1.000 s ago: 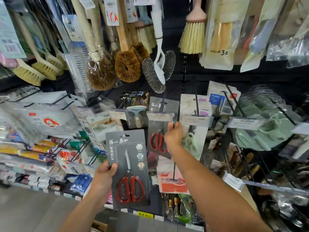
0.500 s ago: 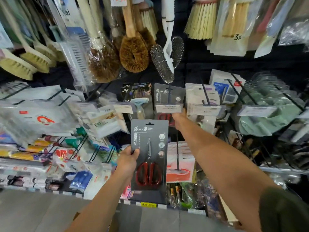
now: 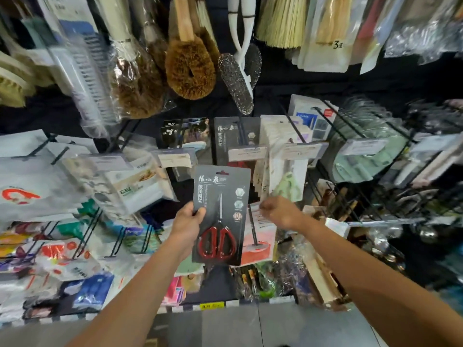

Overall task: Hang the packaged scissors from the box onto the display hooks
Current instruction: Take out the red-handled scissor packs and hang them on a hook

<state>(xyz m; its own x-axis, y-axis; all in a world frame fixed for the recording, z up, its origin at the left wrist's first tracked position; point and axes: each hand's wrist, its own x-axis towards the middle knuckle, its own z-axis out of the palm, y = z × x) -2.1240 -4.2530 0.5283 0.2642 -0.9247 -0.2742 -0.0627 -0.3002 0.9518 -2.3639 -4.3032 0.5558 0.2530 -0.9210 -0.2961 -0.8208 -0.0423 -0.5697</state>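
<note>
My left hand (image 3: 186, 220) grips the left edge of the packaged scissors (image 3: 221, 214), thumb on the front of the grey card, holding it upright in front of the shelves. Just to its right, my right hand (image 3: 280, 211) hangs with fingers loosely curled and nothing in them. Beyond, a matching scissors pack (image 3: 236, 136) hangs on a display hook (image 3: 241, 131) behind a price tag (image 3: 246, 153).

dark grey scissors pack (image 3: 220, 214), red handles, upright below an identical pack (image 3: 236, 139) hanging on its hook.
</note>
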